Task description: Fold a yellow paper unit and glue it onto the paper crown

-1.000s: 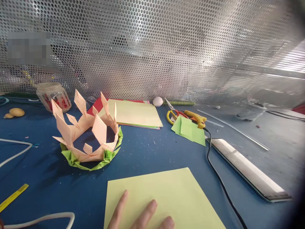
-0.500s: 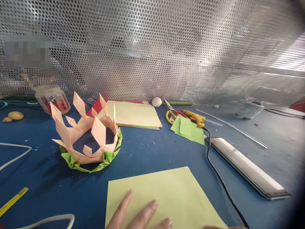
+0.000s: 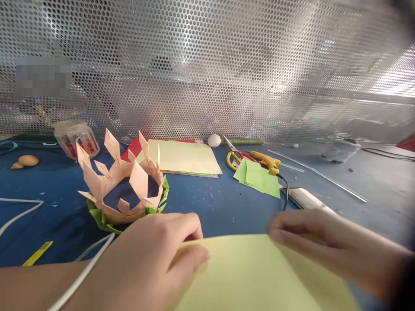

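A pale yellow sheet of paper (image 3: pixel 256 276) lies on the blue table top (image 3: pixel 207 203) close to me, its far edge raised. My left hand (image 3: pixel 152 259) pinches the sheet's far left corner, fingers curled over the edge. At the far right corner my right hand (image 3: pixel 327 246) grips the same sheet with fingers pressed together. Just beyond my left hand stands a pink folded-paper crown (image 3: pixel 121 185) on a green paper ring.
Behind lie a stack of coloured sheets (image 3: pixel 183 157), small green paper squares (image 3: pixel 259 177), scissors (image 3: pixel 238 153), a yellow glue gun (image 3: pixel 267 160) with black cord, a glass jar (image 3: pixel 75 137), a white ball (image 3: pixel 214 140), a white cord (image 3: pixel 81 276), a yellow ruler (image 3: pixel 37 254). Perforated metal screen (image 3: pixel 207 65) walls the back.
My left hand has gone from lying flat on the sheet to pinching its far left corner. My right hand has come in and taken the far right corner. The far edge has lifted.
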Available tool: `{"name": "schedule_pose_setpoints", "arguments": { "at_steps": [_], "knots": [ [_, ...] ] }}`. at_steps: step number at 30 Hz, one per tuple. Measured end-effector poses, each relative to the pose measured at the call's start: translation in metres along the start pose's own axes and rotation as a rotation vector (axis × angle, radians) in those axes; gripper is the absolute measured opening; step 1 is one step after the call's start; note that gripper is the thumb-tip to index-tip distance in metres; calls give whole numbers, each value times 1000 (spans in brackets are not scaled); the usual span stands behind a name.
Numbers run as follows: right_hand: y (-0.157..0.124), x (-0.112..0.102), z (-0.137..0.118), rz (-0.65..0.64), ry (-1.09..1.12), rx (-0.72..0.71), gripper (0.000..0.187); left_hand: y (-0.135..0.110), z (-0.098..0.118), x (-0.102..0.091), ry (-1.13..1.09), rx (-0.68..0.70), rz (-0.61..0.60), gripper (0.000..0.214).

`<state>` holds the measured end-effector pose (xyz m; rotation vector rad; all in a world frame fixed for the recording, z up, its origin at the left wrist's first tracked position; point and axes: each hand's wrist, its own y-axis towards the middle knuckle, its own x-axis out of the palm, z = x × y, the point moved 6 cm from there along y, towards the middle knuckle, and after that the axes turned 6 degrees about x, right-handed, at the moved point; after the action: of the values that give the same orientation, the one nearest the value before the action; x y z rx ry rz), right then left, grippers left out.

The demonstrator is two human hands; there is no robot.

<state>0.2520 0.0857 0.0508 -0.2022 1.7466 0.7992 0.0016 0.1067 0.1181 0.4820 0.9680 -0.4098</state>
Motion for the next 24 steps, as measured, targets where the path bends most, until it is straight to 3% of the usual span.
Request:
{"name": "schedule_pose_setpoints", "arguments": {
  "at_steps": [1,3,5,7,9,14,24],
  "knots": [
    [21,-1,-4,-35,-23,-9,25,0,5,-1,130,159,118,14],
    [57,-2,-12,-49,-29,-22,25,-4,11,8,407,370,255,32],
    [80,1,-20,-65,-29,-28,25,-6,7,28,506,429,166,33],
    [91,8,-29,-81,-25,-31,28,-7,0,44,501,413,33,33],
    [96,17,-38,-106,-16,-42,32,-8,-4,51,501,400,-9,33],
    [104,33,-56,-208,33,-126,40,-11,-13,45,510,341,57,44],
    [110,28,-51,-314,11,-137,38,-6,-14,45,652,374,46,60]
  ]
}}
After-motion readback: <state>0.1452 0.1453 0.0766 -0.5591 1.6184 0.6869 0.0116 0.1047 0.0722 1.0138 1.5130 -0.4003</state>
